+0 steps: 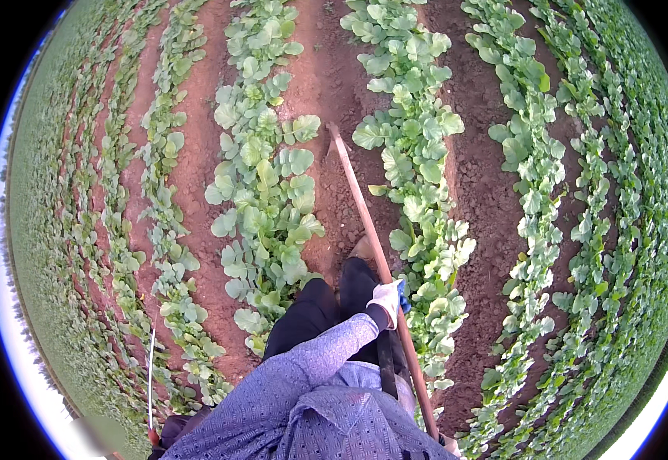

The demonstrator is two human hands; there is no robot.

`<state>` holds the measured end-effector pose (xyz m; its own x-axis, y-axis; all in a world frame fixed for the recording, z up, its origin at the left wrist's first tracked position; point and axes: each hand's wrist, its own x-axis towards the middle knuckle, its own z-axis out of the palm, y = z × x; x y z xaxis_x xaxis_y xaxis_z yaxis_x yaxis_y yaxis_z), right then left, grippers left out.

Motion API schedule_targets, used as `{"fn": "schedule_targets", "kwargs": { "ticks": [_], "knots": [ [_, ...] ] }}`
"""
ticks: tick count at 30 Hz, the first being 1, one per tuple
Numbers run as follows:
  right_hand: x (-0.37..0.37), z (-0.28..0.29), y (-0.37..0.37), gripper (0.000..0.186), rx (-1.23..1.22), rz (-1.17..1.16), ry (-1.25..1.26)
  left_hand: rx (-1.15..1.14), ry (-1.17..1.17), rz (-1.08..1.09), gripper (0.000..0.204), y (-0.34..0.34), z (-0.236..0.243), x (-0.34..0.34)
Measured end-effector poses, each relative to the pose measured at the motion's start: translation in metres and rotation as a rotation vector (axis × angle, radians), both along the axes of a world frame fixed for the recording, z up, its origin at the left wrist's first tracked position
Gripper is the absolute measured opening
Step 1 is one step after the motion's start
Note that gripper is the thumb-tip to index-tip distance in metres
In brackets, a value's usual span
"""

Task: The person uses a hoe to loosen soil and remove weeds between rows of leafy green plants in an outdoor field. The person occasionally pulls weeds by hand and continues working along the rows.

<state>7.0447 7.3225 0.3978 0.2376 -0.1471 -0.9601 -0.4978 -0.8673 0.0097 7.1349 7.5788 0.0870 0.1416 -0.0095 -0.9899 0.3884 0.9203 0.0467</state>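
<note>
A long-handled hoe [366, 218] slants from the soil between two leafy rows down to the lower edge. Its blade end lies up ahead on the bare furrow. My left hand [385, 300], in a pale glove with a blue patch, crosses in front of my body and is closed round the wooden handle. Close to the handle's lower end, a small pale part of my right hand [450, 445] shows at the bottom edge. Its fingers are hidden. My left arm wears a blue-grey patterned sleeve [303, 360].
Leafy green crop rows [261, 169] run away on both sides, with reddish-brown soil [487, 199] between. The nearest right row [418, 153] stands close beside the handle. My shoe [362, 249] is in the furrow. At lower left, a thin pale rod [151, 376] with a reddish end stands near dark cloth.
</note>
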Motion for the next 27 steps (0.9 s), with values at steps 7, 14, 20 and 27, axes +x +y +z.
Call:
{"fn": "schedule_targets", "kwargs": {
  "ticks": [7, 14, 20, 27],
  "knots": [
    [0.061, -0.04, 0.079, 0.034, 0.088, 0.047, 0.067, 0.411, 0.013, -0.164, 0.027, 0.11, -0.04, 0.019],
    [0.111, -0.055, 0.139, 0.032, 0.054, -0.054, 0.022, -0.474, 0.053, 0.021, 0.021, -0.006, -0.005, -0.004],
    [0.097, -0.002, 0.098, 0.032, -0.011, -0.02, 0.128, -0.3, -0.015, -0.011, 0.02, 0.017, -0.018, 0.015],
    [0.151, -0.061, 0.136, 0.036, 0.17, -0.108, 0.06, 0.083, -0.036, 0.017, 0.021, 0.205, -0.001, 0.179]
  ]
}}
